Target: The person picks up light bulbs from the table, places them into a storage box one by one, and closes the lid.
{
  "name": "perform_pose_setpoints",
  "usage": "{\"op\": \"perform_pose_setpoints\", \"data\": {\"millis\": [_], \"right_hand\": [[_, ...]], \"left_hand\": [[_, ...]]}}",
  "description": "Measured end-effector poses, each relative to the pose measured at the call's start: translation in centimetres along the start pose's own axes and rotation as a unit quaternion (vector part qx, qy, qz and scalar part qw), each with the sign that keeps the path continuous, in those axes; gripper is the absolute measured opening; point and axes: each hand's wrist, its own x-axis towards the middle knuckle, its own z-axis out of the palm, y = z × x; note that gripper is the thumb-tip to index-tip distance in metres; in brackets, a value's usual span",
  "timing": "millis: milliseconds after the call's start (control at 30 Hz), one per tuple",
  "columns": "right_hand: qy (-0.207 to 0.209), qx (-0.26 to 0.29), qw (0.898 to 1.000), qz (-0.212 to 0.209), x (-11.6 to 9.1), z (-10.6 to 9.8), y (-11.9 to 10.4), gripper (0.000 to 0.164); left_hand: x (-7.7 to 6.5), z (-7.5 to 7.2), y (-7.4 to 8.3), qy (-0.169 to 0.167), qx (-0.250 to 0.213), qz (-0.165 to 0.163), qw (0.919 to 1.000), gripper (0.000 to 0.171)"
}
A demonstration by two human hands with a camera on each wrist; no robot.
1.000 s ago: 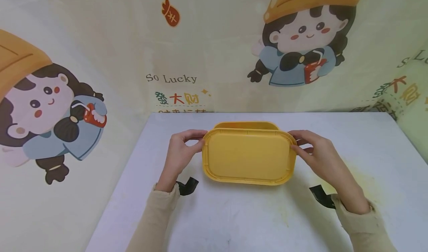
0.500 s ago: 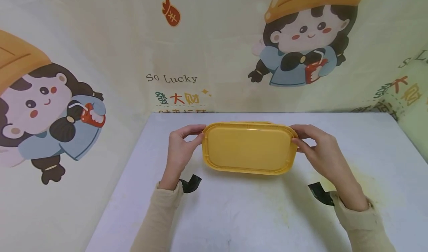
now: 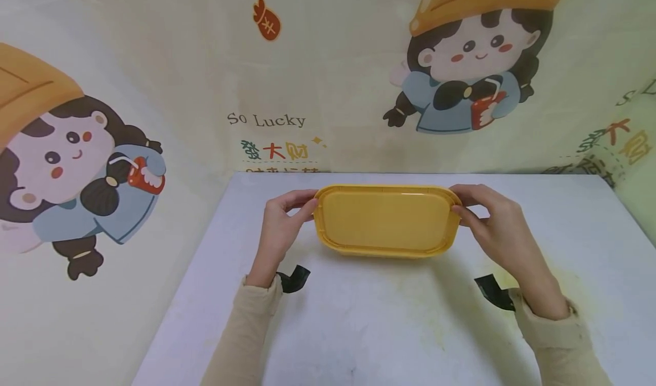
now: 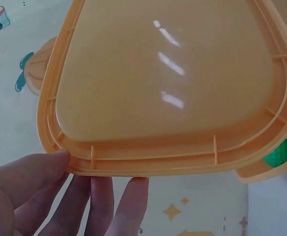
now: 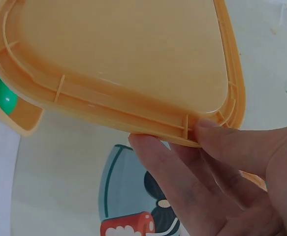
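Both hands hold a yellow plastic lid (image 3: 386, 221), rectangular with rounded corners and a ribbed rim. My left hand (image 3: 283, 224) pinches its left end between thumb and fingers. At the opposite end, my right hand (image 3: 494, 226) grips the rim in the same way. The lid stands tilted, its broad face towards the head camera. Behind it is a yellow box (image 4: 264, 173), mostly hidden by the lid in the head view. Part of a green object (image 4: 283, 153) shows inside the box in the left wrist view, and a green rounded thing (image 5: 5, 96) in the right wrist view.
The box and hands are over a white table (image 3: 389, 317), whose far edge meets a cloth backdrop (image 3: 338, 90) printed with cartoon figures. Black straps (image 3: 293, 279) stick out at both cuffs.
The lid has moved away from me and its lower edge has risen. The box's far rim, visible above the lid earlier, is now covered. Both hands keep their hold.
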Motion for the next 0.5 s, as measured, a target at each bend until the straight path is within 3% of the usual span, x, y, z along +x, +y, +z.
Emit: {"op": "perform_pose_setpoints", "data": {"millis": [500], "right_hand": [[0.016,0.002,1.000,0.006,0.17,0.12,0.01,0.035]], "left_hand": [[0.55,-0.12,-0.45,-0.004,-0.005,-0.029,0.9996,0.028]]}}
